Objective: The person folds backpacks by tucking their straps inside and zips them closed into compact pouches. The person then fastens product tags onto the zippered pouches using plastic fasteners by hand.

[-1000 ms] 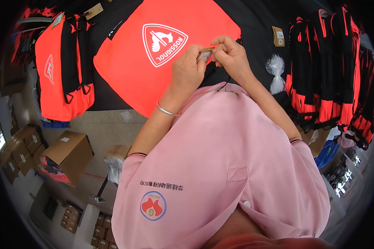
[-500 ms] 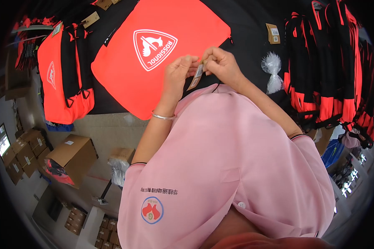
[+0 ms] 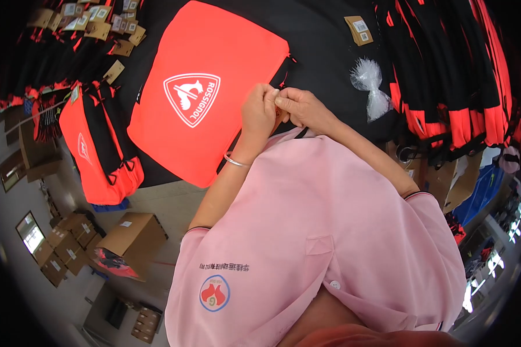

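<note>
My left hand (image 3: 257, 113), with a bangle at its wrist, is closed with its fingertips pinched together. Its tips meet those of my right hand (image 3: 308, 110), also closed in a pinch. Between them is a small brown paper hang tag (image 3: 280, 119), mostly hidden by the fingers. Just beyond and to the left lies a bright red-orange backpack (image 3: 173, 139) with a white ROSSIGNOL logo, flat on the black-covered table (image 3: 324, 34). My left wrist is over the backpack's near edge.
On the right are a bundle of clear plastic fasteners (image 3: 371, 87), a stack of brown tags (image 3: 359, 30) and a row of black-and-red backpacks (image 3: 446, 75). Another backpack (image 3: 92, 144) stands at left, near many tagged ones (image 3: 58, 63). Cardboard boxes (image 3: 132, 237) sit on the floor.
My hands have come together, and the tag that showed its label between them is now mostly covered by fingers. The view has shifted, showing more tagged backpacks at upper left.
</note>
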The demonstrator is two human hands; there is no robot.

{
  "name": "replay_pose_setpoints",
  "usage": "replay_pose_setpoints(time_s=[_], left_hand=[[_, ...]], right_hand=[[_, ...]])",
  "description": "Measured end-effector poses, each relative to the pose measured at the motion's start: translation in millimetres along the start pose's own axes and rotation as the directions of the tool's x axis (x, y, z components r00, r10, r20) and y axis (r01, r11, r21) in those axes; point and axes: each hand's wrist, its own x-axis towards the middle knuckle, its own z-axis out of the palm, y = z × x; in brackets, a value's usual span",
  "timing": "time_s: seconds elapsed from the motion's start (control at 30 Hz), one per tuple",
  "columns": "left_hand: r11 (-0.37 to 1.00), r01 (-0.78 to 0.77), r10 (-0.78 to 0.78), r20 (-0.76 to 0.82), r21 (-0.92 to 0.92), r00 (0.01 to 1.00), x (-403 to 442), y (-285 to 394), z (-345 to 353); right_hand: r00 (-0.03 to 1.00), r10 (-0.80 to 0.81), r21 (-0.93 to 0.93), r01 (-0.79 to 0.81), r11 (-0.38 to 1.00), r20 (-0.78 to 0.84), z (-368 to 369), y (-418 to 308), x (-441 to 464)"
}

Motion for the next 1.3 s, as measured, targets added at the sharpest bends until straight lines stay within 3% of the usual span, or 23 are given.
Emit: replay_pose_setpoints(time_s=[0.03,0.07,0.1,0.13,0.2,0.27,0.3,0.37,0.47,0.5,0.53,0.57,0.6,0.63,0.67,0.93,1.03,1.1,1.2,1.3], left_hand=[[0.986,0.143,-0.141,0.03,-0.082,0.99,6,2,4],[0.987,0.141,-0.138,0.048,-0.076,0.989,14,6,10],[1.0,0.007,-0.005,0.111,-0.02,0.994,24,12,15],[0.991,-0.132,0.124,0.192,0.029,0.973,36,15,25],[0.973,-0.208,0.173,0.271,0.105,0.947,62,16,35],[0.821,-0.434,0.297,0.372,0.371,0.879,89,24,42],[0.818,-0.435,0.292,0.381,0.377,0.877,102,15,48],[0.586,-0.564,0.103,0.637,0.582,0.764,125,-3,54],[0.654,-0.568,0.166,0.638,0.5,0.752,137,1,51],[0.648,-0.578,0.158,0.654,0.496,0.74,142,1,47],[0.83,-0.31,-0.023,0.584,0.463,0.812,148,1,42],[0.918,-0.001,-0.226,0.524,0.397,0.821,152,0,37],[0.915,-0.003,-0.233,0.534,0.404,0.813,151,-7,33],[0.943,0.297,-0.331,0.48,0.147,0.813,147,-15,29],[0.827,0.545,-0.437,0.448,-0.142,0.78,144,-22,27],[0.802,0.519,-0.422,0.335,-0.296,0.842,129,-23,27],[0.819,0.506,-0.401,0.361,-0.271,0.842,128,-23,25],[0.809,0.493,-0.372,0.371,-0.32,0.851,127,-21,26],[0.81,0.476,-0.362,0.348,-0.342,0.865,124,-26,27],[0.812,0.472,-0.358,0.345,-0.343,0.867,124,-26,27]], right_hand=[[1.0,-0.002,0.016,0.002,1.0,-0.01,-6,5,0],[1.0,-0.001,0.011,0.001,1.0,-0.03,-12,12,-1],[0.999,0.002,0.005,-0.002,1.0,-0.048,-19,18,-2],[0.966,-0.113,-0.042,0.106,0.993,-0.232,-27,20,-5],[0.935,-0.151,-0.037,0.147,0.988,-0.322,-51,35,0],[0.9,-0.166,-0.254,0.064,0.965,-0.403,-75,40,0],[0.909,-0.13,-0.253,0.029,0.967,-0.395,-85,45,2],[0.918,-0.094,-0.24,-0.001,0.971,-0.386,-93,50,9],[0.914,-0.102,-0.303,-0.025,0.953,-0.394,-95,50,18],[0.927,-0.173,-0.29,0.074,0.954,-0.333,-90,45,25],[0.93,-0.247,-0.273,0.171,0.947,-0.274,-84,39,31],[0.93,-0.27,-0.279,0.198,0.94,-0.25,-78,34,36],[0.928,-0.301,-0.246,0.246,0.937,-0.22,-73,32,42],[0.932,-0.297,-0.255,0.242,0.936,-0.206,-68,28,47],[0.937,-0.294,-0.267,0.239,0.934,-0.189,-64,25,52],[0.981,-0.142,-0.107,0.128,0.986,-0.135,-49,7,76],[0.989,-0.062,0.001,0.063,0.998,-0.137,-47,1,79],[0.987,0.061,0.174,-0.035,0.984,-0.147,-49,-5,78],[0.993,0.054,0.265,-0.025,0.964,-0.101,-53,-1,81],[0.989,0.102,0.248,-0.072,0.966,-0.108,-50,-1,78]])
